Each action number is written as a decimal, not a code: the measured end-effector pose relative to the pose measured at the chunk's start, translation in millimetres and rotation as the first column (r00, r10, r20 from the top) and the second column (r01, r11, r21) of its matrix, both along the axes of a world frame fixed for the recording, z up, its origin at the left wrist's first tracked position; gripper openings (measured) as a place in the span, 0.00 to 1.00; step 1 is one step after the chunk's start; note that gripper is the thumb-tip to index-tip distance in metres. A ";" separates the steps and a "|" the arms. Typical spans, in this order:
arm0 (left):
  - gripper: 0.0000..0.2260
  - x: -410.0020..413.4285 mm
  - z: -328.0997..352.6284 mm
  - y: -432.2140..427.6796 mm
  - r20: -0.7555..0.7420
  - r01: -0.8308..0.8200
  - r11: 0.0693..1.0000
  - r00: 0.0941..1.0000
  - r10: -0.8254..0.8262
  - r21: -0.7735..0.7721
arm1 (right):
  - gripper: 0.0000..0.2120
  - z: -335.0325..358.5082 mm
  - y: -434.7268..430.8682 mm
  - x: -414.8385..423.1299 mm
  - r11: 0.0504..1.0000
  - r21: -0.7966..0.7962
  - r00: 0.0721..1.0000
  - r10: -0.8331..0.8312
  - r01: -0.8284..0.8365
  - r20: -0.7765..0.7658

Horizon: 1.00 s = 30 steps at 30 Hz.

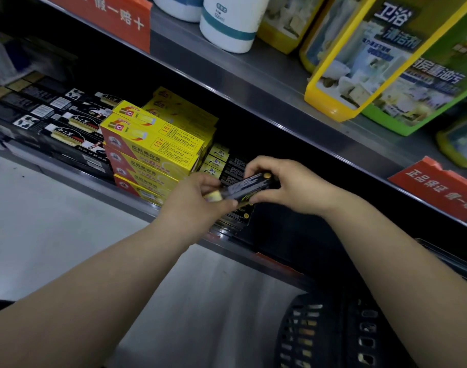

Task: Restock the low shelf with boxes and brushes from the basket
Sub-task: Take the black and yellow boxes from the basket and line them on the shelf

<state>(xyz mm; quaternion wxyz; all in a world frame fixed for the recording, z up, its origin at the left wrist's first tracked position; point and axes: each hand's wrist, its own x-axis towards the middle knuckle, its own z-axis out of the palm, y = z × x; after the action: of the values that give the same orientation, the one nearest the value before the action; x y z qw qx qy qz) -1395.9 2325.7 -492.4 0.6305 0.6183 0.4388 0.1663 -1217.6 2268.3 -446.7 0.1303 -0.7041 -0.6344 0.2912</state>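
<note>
Both hands hold one small black box with yellow marks at the front of the low shelf. My left hand pinches its left end, where a yellow flap shows. My right hand grips its right end, fingers curled over the top. Beneath and behind it lies a stack of similar black boxes on the shelf. The dark plastic basket stands on the floor at the lower right; its contents are hidden in shadow.
Stacked yellow boxes sit left of the black ones, with long black brush boxes further left. The upper shelf carries white bottles and yellow and green cleaner jugs. Red price tags hang on the shelf edges.
</note>
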 end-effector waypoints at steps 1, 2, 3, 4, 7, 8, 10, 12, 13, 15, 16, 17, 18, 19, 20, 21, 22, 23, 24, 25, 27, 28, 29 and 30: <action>0.22 0.6 0.0 1.2 -0.026 -0.020 0.999 0.999 0.021 0.045 | 0.14 -2.8 -2.4 9.6 0.998 0.005 0.998 -0.070 0.070 0.003; 0.25 0.9 0.0 2.1 -0.045 -0.034 0.997 0.998 0.037 0.070 | 0.14 -6.4 -4.3 19.5 0.991 0.017 0.991 -0.135 0.135 0.023; 0.28 1.4 -0.5 2.0 -0.056 -0.042 0.997 0.997 0.046 0.069 | 0.14 -10.9 -5.8 28.9 0.980 0.023 0.979 -0.197 0.196 0.052; 0.29 1.8 -2.1 1.5 -0.069 -0.035 0.998 0.997 0.038 0.042 | 0.14 -16.6 -6.5 37.1 0.966 0.018 0.963 -0.257 0.257 0.083; 0.23 6.3 -7.8 -4.6 -0.126 0.044 0.995 0.991 -0.054 -0.084 | 0.18 -36.2 1.2 52.7 0.911 -0.012 0.898 -0.405 0.413 0.170; 0.19 9.0 -9.7 -8.0 -0.146 0.078 0.985 0.984 -0.101 -0.151 | 0.18 -42.4 6.7 55.1 0.895 0.004 0.880 -0.438 0.445 0.183; 0.12 14.2 -13.1 -12.9 -0.168 0.104 0.964 0.975 -0.148 -0.245 | 0.18 -53.1 20.4 57.3 0.872 0.064 0.855 -0.488 0.484 0.177; 0.12 17.3 -15.7 -16.1 -0.196 0.164 0.948 0.955 -0.221 -0.274 | 0.18 -61.2 34.7 57.3 0.864 0.082 0.849 -0.504 0.497 0.157; 0.13 20.0 -16.3 -17.0 -0.217 0.160 0.938 0.948 -0.233 -0.308 | 0.17 -65.5 41.0 56.6 0.870 0.060 0.858 -0.492 0.489 0.146; 0.16 22.5 -14.1 -15.8 -0.299 0.110 0.948 0.932 -0.202 -0.298 | 0.17 -74.5 51.5 53.1 0.890 -0.025 0.885 -0.449 0.455 0.122; 0.17 23.2 -12.8 -13.4 -0.313 0.155 0.959 0.922 -0.227 -0.237 | 0.17 -78.6 55.2 51.3 0.895 -0.071 0.896 -0.432 0.440 0.106; 0.18 23.0 -13.5 -10.9 -0.336 0.212 0.956 0.902 -0.271 -0.202 | 0.17 -82.4 58.0 49.7 0.897 -0.108 0.903 -0.421 0.429 0.087; 0.18 24.8 -16.5 -9.6 -0.394 0.256 0.953 0.868 -0.301 -0.164 | 0.18 -85.6 59.7 48.9 0.899 -0.129 0.908 -0.413 0.418 0.066; 0.17 26.0 -19.7 -9.6 -0.421 0.293 0.946 0.847 -0.324 -0.138 | 0.18 -88.2 60.8 48.4 0.903 -0.135 0.913 -0.406 0.408 0.050; 0.16 26.8 -17.4 -10.4 -0.463 0.303 0.945 0.824 -0.326 -0.126 | 0.18 -90.0 61.5 48.5 0.905 -0.133 0.915 -0.402 0.403 0.038; 0.16 28.1 -15.9 -10.8 -0.481 0.323 0.939 0.808 -0.341 -0.122 | 0.19 -91.3 61.6 49.0 0.907 -0.127 0.915 -0.402 0.402 0.031; 0.15 30.1 -17.4 -12.8 -0.472 0.345 0.932 0.806 -0.357 -0.114 | 0.19 -92.5 61.3 49.5 0.906 -0.123 0.914 -0.404 0.404 0.026; 0.15 30.8 -18.0 -15.0 -0.475 0.347 0.932 0.806 -0.353 -0.103 | 0.19 -93.3 60.5 49.9 0.906 -0.121 0.914 -0.406 0.406 0.024; 0.15 31.6 -18.0 -15.5 -0.503 0.338 0.935 0.793 -0.344 -0.107 | 0.20 -93.6 59.3 50.2 0.905 -0.124 0.913 -0.407 0.407 0.027; 0.14 32.3 -18.9 -14.3 -0.499 0.347 0.933 0.795 -0.345 -0.094 | 0.20 -93.3 57.6 50.3 0.905 -0.131 0.914 -0.403 0.404 0.036; 0.13 34.5 -14.8 -14.7 -0.475 0.296 0.945 0.817 -0.325 -0.138 | 0.23 -89.9 54.3 49.4 0.907 -0.161 0.922 -0.381 0.388 0.072; 0.12 36.1 -12.7 -14.7 -0.389 0.185 0.955 0.882 -0.266 -0.234 | 0.26 -86.0 52.3 48.4 0.908 -0.178 0.925 -0.367 0.378 0.095; 0.10 35.8 -12.0 -16.7 -0.297 0.055 0.941 0.941 -0.161 -0.334 | 0.28 -79.7 49.3 47.2 0.910 -0.190 0.928 -0.353 0.370 0.115; 0.07 34.7 -9.7 -20.1 -0.201 -0.023 0.913 0.977 -0.066 -0.408 | 0.29 -71.4 45.2 45.7 0.911 -0.197 0.931 -0.342 0.362 0.128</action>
<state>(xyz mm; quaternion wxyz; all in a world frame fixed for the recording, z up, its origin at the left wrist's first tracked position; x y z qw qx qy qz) -1361.2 2305.6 -502.2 0.6975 0.4920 0.5210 -0.0023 -1171.8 2313.4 -518.0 0.0739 -0.8295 -0.4664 0.2982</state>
